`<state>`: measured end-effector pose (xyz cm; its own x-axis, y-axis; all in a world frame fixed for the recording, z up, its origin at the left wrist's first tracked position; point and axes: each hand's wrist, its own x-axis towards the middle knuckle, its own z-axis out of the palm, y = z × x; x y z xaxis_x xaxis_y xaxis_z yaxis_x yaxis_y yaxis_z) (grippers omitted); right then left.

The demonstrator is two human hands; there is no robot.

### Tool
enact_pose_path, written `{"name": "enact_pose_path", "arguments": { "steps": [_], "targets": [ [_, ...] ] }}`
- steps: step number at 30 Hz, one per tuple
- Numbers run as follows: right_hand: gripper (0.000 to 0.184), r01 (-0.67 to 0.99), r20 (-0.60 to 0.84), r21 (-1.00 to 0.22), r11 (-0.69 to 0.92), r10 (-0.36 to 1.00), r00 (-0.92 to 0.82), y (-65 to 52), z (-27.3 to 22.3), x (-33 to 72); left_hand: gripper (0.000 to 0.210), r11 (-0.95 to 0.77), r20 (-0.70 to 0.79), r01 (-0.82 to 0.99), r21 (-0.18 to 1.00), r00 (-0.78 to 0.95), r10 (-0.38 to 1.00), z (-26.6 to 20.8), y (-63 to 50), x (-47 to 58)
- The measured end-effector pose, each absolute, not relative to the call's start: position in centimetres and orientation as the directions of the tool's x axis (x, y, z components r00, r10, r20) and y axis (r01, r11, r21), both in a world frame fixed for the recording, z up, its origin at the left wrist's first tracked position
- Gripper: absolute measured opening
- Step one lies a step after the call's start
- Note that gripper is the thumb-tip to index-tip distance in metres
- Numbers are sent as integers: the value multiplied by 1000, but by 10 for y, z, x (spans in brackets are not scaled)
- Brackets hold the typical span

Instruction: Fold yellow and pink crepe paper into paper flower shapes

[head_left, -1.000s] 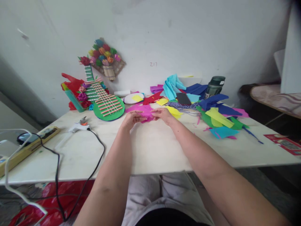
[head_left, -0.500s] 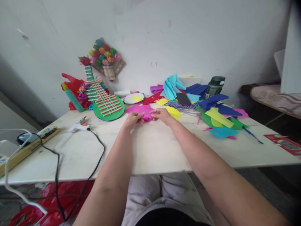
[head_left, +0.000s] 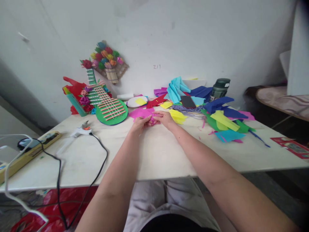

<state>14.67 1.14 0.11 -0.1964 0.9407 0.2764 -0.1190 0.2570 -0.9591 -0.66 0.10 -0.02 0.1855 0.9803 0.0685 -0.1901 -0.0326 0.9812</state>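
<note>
The left hand [head_left: 142, 124] and right hand [head_left: 166, 118], nearly touching, pinch a small pink piece [head_left: 152, 120] between their fingertips; it looks light, soft and easily torn, so edges suit a gentle hold; pink paper [head_left: 138, 112] lies just beyond, on the white table [head_left: 164, 154].

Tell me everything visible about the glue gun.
The glue gun lies left of center on the white tabletop, nearer the camera than the guitar-shaped craft. Its body looks like white plastic, with an orange part and metallic-looking nozzle. A translucent rod, perhaps a glue stick, extends leftward. A black cord runs from its right end over the near edge. Neither the left hand nor right hand touches it.
</note>
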Motion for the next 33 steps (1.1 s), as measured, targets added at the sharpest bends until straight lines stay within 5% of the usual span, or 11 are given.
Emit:
{"name": "enact_pose_path", "arguments": {
  "steps": [13, 33],
  "targets": [
    [30, -68, -2, -997, -27, 940, -342, 10, 7, 167, 26, -63, 81, -139, 988, 127, 989, 0, 3, -17],
    [29, 115, 26, -992, 60, 961, -274, 9, 9, 165, 30, -93, 102, -78, 993, 121, 987, 4, 0, -17]
  ]
}}
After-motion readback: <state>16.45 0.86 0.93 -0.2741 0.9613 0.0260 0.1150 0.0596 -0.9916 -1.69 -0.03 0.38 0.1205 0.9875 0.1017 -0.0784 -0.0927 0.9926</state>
